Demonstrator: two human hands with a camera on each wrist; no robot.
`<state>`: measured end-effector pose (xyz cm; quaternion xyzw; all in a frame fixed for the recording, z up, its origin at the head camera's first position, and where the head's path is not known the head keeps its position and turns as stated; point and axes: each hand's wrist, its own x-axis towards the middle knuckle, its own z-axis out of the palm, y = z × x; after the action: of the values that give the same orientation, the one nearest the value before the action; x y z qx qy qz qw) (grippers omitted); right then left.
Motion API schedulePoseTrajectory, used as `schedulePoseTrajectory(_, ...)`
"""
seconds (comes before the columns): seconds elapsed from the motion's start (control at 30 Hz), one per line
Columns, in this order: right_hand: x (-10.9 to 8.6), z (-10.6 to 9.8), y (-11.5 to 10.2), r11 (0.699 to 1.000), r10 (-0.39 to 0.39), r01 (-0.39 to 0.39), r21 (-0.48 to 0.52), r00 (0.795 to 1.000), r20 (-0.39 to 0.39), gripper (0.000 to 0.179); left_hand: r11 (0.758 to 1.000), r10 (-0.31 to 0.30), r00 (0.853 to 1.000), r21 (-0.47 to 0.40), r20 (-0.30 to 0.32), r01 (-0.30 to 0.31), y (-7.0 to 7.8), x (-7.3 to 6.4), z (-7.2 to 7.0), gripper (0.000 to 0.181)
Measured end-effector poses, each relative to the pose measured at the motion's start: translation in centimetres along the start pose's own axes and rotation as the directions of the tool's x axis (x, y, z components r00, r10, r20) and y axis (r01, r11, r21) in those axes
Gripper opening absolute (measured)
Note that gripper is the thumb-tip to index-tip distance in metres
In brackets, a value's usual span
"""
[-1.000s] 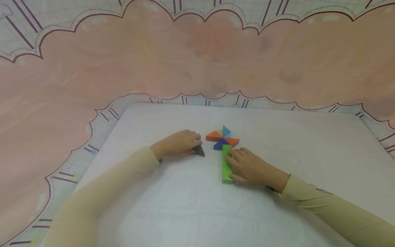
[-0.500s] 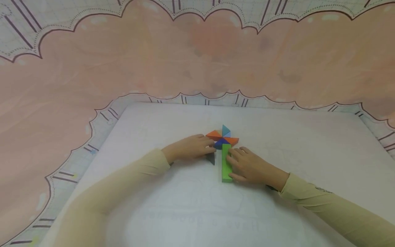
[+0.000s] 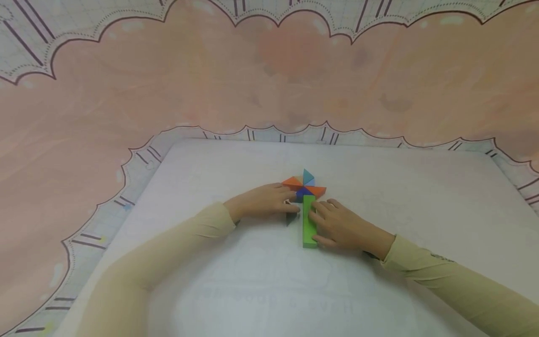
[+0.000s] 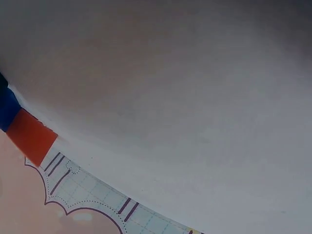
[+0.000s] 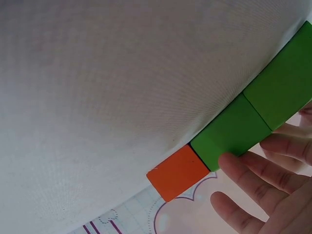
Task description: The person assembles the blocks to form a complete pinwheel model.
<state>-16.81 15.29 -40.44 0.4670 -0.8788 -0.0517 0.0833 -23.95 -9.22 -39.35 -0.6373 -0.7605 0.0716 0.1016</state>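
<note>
My left hand point(image 3: 263, 201) pinches a dark triangular block point(image 3: 290, 218), its point toward me, just left of a green bar point(image 3: 309, 229). My right hand point(image 3: 338, 224) lies along the bar's right side, fingertips resting on it. The right wrist view shows the bar as two green blocks point(image 5: 231, 132) end to end, fingers point(image 5: 263, 187) fairly straight against them. Beyond its far end triangular blocks fan out like a pinwheel: dark blue point(image 3: 306, 191), orange point(image 3: 318, 191), teal point(image 3: 308, 177), with light blue and tan between. Left fingers partly cover the left orange block point(image 3: 290, 182).
The blocks lie on a white tabletop point(image 3: 400, 196). Behind and left of it hangs a peach cloth point(image 3: 252, 79) with a scalloped, striped border. An orange block point(image 4: 33, 136) and a blue block point(image 4: 9, 109) sit at the edge of the left wrist view.
My left hand has carried the dark triangular block right and slightly toward me, up beside the green bar, and the block has turned. My right hand has stayed on the bar.
</note>
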Motion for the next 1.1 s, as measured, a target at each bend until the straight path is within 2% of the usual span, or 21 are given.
schedulePoseTrajectory(0.17,-0.04,0.0,0.02,1.0,-0.002,0.002,-0.01,1.0,-0.006,0.052,0.997,0.031,0.999,0.076,-0.008,-0.031,-0.21,0.19,-0.15,0.037)
schedulePoseTrajectory(0.3,-0.03,0.03,-0.03,1.0,-0.002,0.002,-0.019,1.0,-0.003,0.053,0.996,0.012,1.0,0.093,-0.011,-0.011,-0.36,0.29,-0.1,0.035)
schedulePoseTrajectory(0.37,-0.03,0.05,-0.09,1.0,0.0,0.0,-0.021,1.0,-0.002,0.053,0.996,-0.019,1.0,0.091,0.004,0.018,-0.39,0.29,-0.1,0.033)
schedulePoseTrajectory(0.47,-0.05,0.18,-0.11,1.0,-0.001,0.001,-0.028,1.0,-0.01,0.052,0.995,-0.089,0.994,0.041,0.061,0.087,-0.36,0.18,-0.26,0.032)
schedulePoseTrajectory(0.57,-0.06,0.22,-0.1,0.999,-0.006,0.005,-0.033,1.0,-0.02,0.051,0.989,-0.145,0.984,-0.006,0.102,0.147,-0.31,-0.09,-0.43,0.043)
schedulePoseTrajectory(0.73,-0.12,0.19,-0.06,0.999,-0.009,0.008,-0.039,1.0,-0.027,0.051,0.979,-0.201,0.975,-0.016,0.096,0.203,-0.22,-0.31,-0.17,0.067)
schedulePoseTrajectory(0.87,-0.08,0.21,-0.05,0.999,-0.012,0.011,-0.042,0.999,-0.031,0.051,0.967,-0.252,0.962,-0.007,0.1,0.254,-0.02,-0.09,0.02,0.063)
schedulePoseTrajectory(0.97,-0.06,0.24,-0.05,0.999,-0.015,0.014,-0.041,0.999,-0.033,0.051,0.967,-0.255,0.96,0.012,0.113,0.255,0.05,0.08,0.05,0.057)
schedulePoseTrajectory(1.1,-0.03,0.2,-0.09,0.999,-0.017,0.015,-0.036,0.999,-0.03,0.051,0.978,-0.207,0.97,0.045,0.125,0.203,0.0,0.11,-0.08,0.052)
